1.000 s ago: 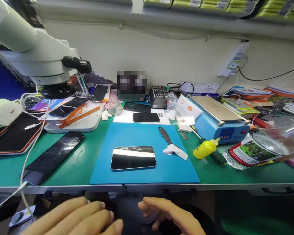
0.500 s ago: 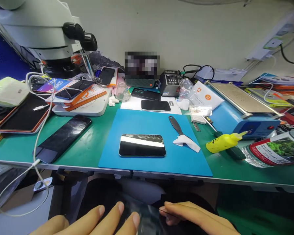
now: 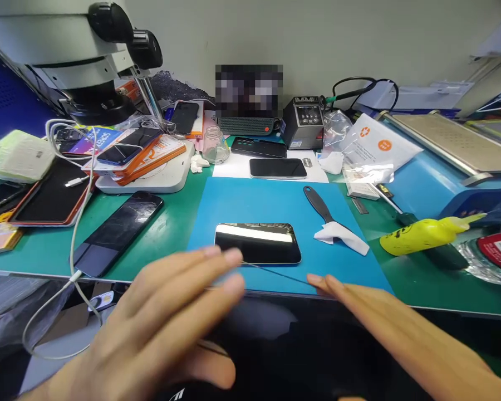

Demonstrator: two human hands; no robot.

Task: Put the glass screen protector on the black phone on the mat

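Between my two hands is a thin see-through sheet with a fine dark edge [image 3: 278, 273], tilted in front of the bench edge; most of its face is hard to make out. My left hand [image 3: 162, 312] holds its left side, fingers above and thumb below, slightly blurred. At the right end, the fingertips of my right hand [image 3: 371, 312] pinch the sheet's edge. Just beyond lies a phone [image 3: 256, 245] with a dark, shiny screen, on a blue mat [image 3: 250, 200]. Right of the phone is a black-handled tool [image 3: 317, 203], its far part wrapped in white tissue [image 3: 344, 236].
At left, a dark phone [image 3: 121, 234] lies beside a white cable [image 3: 77, 239]. A microscope [image 3: 79, 61] overhangs stacked boxes. Behind the mat are another phone [image 3: 278, 168] and a glass jar [image 3: 216, 146]. A yellow bottle [image 3: 426, 236] and blue machine [image 3: 434, 184] stand right.
Both hands have risen from below the bench edge toward the mat, carrying the clear sheet. My left fingertips now overlap the near-left corner of the phone. The view has shifted slightly.
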